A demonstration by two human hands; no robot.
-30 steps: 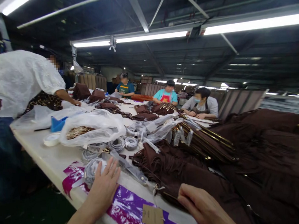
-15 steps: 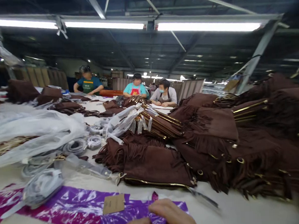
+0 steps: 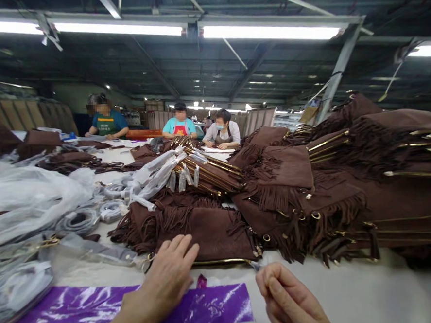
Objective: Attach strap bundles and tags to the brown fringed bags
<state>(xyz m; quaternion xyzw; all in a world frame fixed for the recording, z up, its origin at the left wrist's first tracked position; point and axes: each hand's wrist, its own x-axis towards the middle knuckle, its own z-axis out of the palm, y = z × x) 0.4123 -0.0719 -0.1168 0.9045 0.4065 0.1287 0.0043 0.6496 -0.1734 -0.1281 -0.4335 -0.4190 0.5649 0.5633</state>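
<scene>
A dark brown fringed bag (image 3: 212, 230) lies flat in front of me, its gold zipper (image 3: 221, 261) along the near edge. My left hand (image 3: 171, 269) rests with fingers spread at the bag's near left edge. My right hand (image 3: 291, 298) is closed in a pinch just off the zipper's right end. Its fingertips meet a thin greyish strip (image 3: 256, 265) coming from that end; most of the strip is hidden. Shiny purple plastic (image 3: 217, 305) lies below the bag, partly under my left forearm.
Brown fringed bags are piled on the right (image 3: 396, 194). More bags with gold trim (image 3: 216, 176) lie behind. Wrapped grey coiled straps (image 3: 19, 290) and white plastic sheeting (image 3: 31, 192) cover the left. Three people (image 3: 180, 124) work across the white table (image 3: 355, 289).
Both hands were together over the purple plastic; they have parted, left onto the bag's edge, right to the strip. The brown card tag is out of sight. My view has turned right.
</scene>
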